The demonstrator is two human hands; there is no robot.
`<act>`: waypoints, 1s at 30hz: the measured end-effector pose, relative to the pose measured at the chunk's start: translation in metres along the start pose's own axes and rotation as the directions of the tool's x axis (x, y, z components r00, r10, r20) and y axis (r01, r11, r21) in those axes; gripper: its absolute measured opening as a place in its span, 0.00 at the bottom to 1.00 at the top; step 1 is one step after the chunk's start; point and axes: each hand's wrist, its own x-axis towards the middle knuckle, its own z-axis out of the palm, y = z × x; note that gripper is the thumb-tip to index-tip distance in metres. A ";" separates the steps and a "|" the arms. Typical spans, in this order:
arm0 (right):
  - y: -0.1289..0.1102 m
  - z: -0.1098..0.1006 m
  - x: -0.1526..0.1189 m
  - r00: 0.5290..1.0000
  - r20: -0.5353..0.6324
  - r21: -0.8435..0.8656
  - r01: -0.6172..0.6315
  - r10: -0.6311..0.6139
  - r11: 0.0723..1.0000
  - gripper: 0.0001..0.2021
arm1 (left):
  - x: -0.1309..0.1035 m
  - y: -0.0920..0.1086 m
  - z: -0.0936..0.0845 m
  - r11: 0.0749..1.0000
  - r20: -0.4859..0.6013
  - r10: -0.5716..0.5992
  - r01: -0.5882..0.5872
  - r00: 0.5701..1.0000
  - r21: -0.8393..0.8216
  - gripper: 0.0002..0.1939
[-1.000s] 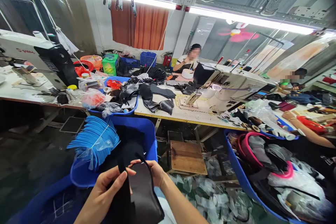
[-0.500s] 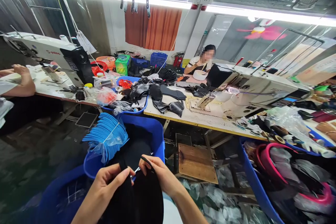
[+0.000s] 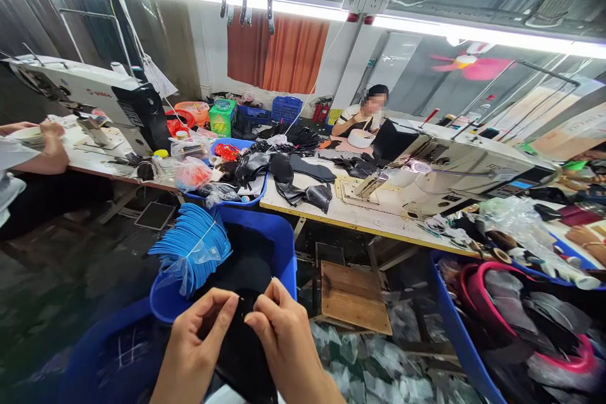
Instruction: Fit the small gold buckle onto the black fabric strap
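A piece of black material (image 3: 243, 360) hangs between my two hands at the bottom centre. My left hand (image 3: 196, 341) pinches near its upper left edge, thumb against the fingers. Close beside it, my right hand (image 3: 286, 334) is closed with its fingers curled at the upper right of the black piece; what its fingertips hold is too small to name. Behind my hands stands a blue bin (image 3: 286, 252) with black material inside. A tied bundle of blue strips (image 3: 192, 243) rests at the bin's left side.
A worktable (image 3: 369, 227) crosses the view, bearing black pieces (image 3: 312, 167) and a sewing machine (image 3: 454, 167). Below it is a wooden stool (image 3: 353, 297). A blue bin with pink-rimmed items (image 3: 497, 297) stands right. People sit at the left edge and behind the table; another person's hand shows far right.
My right hand has turned and its fingers have curled in more. The black piece has shifted and narrowed between my hands, and the white thing at my fingertips no longer shows.
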 end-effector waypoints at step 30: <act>0.031 0.021 -0.003 0.997 -0.023 0.398 -0.053 0.068 0.916 0.20 | 0.026 -0.032 -0.007 0.998 -0.004 -0.059 0.059 0.998 -0.021 0.20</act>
